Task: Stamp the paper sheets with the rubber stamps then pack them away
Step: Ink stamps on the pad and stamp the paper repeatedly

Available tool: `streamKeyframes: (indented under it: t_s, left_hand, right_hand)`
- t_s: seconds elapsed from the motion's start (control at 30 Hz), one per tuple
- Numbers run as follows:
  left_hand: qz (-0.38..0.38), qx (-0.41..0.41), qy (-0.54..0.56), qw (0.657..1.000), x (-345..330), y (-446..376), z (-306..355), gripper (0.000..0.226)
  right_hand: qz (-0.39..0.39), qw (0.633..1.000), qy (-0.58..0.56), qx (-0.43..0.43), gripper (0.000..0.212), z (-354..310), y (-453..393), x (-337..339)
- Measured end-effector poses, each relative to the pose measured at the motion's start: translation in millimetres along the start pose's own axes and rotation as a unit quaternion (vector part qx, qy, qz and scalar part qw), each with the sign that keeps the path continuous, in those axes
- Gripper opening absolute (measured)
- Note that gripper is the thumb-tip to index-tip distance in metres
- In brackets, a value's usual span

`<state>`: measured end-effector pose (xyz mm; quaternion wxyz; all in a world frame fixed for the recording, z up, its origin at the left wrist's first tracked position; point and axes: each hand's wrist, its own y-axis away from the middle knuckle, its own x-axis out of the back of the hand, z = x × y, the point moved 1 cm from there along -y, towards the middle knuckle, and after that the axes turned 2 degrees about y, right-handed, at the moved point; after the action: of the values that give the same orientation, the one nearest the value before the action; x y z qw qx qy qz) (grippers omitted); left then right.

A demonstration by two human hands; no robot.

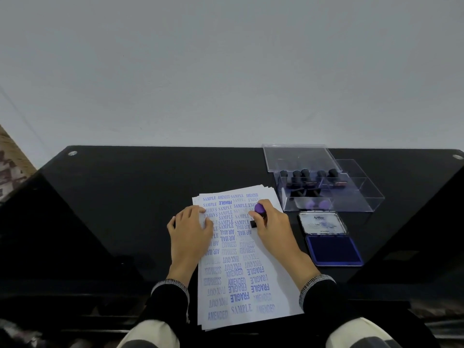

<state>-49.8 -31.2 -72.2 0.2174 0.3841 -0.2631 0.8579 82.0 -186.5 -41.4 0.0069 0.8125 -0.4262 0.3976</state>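
The stack of paper sheets [248,272] lies on the black table [125,197], covered in blue imprints. The left hand [190,232] rests flat on the sheets, fingers extended. The right hand [271,222] grasps a purple-topped rubber stamp [258,214] — its base apparently on the paper. Right of the sheets: the open ink pad [334,249]; beyond it, the clear stamp box [351,197].

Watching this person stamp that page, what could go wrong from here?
The top white paper sheet is already crowded with blue words, so the purple-topped rubber stamp gripped in the right hand may print over an older mark. The left hand rests flat on printed words; ink that is not yet dry could smear. The open blue ink pad lies close by the right forearm, so a sleeve might brush it.
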Motion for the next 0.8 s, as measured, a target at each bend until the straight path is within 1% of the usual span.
streamKeyframes:
  t_s: [0.17, 0.23, 0.27, 0.33, 0.43, 0.5, 0.63, 0.73, 0.8]
  left_hand:
    - [-0.005, 0.002, 0.000, 1.000, 2, 0, 1, 0.020]
    - [-0.006, 0.003, 0.001, 1.000, 2, 1, 2, 0.020]
    - [-0.006, 0.004, 0.003, 1.000, 3, 1, 3, 0.020]
    - [-0.005, 0.003, 0.004, 1.000, 4, 1, 3, 0.019]
    - [-0.004, 0.003, 0.002, 1.000, 4, 1, 3, 0.019]
    - [-0.003, 0.003, 0.002, 1.000, 3, 1, 3, 0.019]
    - [-0.004, 0.003, 0.004, 1.000, 3, 1, 3, 0.018]
    - [-0.005, 0.004, 0.003, 1.000, 3, 1, 4, 0.018]
    - [-0.008, 0.006, 0.001, 1.000, 4, 1, 4, 0.018]
  right_hand:
    - [-0.003, 1.000, -0.005, 0.002, 0.014, 0, 1, 1]
    - [-0.008, 1.000, -0.020, -0.012, 0.012, -2, 1, 2]
    - [0.000, 0.999, -0.039, -0.026, 0.011, -2, 1, 4]
    - [0.062, 0.992, -0.095, -0.063, 0.009, -2, 1, 12]
    - [0.182, 0.954, -0.201, -0.127, 0.008, 2, 1, 28]
    - [0.229, 0.921, -0.268, -0.166, 0.010, 4, 1, 36]
    - [0.263, 0.861, -0.374, -0.222, 0.013, 9, 7, 38]
    - [0.280, 0.833, -0.409, -0.244, 0.015, 15, 12, 33]
    - [0.289, 0.822, -0.419, -0.256, 0.020, 18, 15, 30]
